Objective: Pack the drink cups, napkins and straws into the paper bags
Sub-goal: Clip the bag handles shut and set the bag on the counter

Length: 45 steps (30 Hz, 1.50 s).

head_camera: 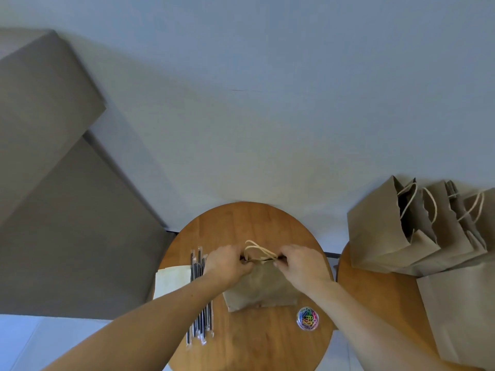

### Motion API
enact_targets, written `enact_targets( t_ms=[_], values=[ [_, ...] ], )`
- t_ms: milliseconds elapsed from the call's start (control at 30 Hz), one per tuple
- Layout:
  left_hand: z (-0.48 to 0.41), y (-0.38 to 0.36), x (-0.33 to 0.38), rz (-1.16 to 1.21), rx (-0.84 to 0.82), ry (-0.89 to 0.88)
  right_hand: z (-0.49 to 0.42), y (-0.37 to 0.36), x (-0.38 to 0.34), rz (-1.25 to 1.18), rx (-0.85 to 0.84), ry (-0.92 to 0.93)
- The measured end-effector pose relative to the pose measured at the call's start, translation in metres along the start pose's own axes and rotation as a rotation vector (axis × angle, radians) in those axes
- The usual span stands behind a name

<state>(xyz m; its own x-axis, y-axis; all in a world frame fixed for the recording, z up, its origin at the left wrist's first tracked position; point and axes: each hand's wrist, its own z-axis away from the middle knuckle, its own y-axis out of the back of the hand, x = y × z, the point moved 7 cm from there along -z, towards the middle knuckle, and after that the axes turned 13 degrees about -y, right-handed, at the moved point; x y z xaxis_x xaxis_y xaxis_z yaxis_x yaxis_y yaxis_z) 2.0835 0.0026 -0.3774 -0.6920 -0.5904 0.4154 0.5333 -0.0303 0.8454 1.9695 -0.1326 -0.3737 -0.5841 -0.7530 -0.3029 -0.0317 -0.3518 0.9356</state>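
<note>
A brown paper bag (261, 289) stands upright in the middle of the round wooden table (257, 341). Its top edge is pinched together and its twine handles stick up between my hands. My left hand (227, 265) grips the left end of the bag's top, and my right hand (301, 265) grips the right end. Several wrapped black straws (200, 321) lie on the table under my left forearm. A stack of white napkins (171, 282) rests at the table's left edge. No drink cup is in sight.
A clear round tub of coloured paper clips (308, 318) sits right of the bag. On a second wooden table (375, 293) to the right stand several more paper bags (396, 231), and one lies flat (463, 314). Grey cushions (53, 156) fill the left.
</note>
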Motion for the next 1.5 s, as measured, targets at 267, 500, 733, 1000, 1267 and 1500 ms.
enact_targets(
  t_ms=[267,500,733,1000,1267,1500],
  values=[
    [-0.006,-0.001,-0.006,0.058,0.048,-0.007,0.032,0.008,0.076,-0.523,0.314,-0.284],
    [-0.011,-0.008,-0.005,0.045,0.075,-0.026,0.058,-0.132,0.127,-0.105,-0.345,-0.447],
    [-0.004,-0.011,-0.006,0.090,0.101,-0.009,0.064,-0.170,0.129,0.028,-0.468,-0.550],
    [0.002,-0.015,-0.004,0.128,0.079,0.037,0.063,-0.176,0.127,-0.026,-0.510,-0.633],
    [0.006,-0.017,-0.006,0.155,0.075,0.058,0.062,-0.183,0.131,0.011,-0.515,-0.667],
    [0.009,-0.020,-0.008,0.190,0.073,0.071,0.063,-0.188,0.133,-0.064,-0.480,-0.647]
  ],
)
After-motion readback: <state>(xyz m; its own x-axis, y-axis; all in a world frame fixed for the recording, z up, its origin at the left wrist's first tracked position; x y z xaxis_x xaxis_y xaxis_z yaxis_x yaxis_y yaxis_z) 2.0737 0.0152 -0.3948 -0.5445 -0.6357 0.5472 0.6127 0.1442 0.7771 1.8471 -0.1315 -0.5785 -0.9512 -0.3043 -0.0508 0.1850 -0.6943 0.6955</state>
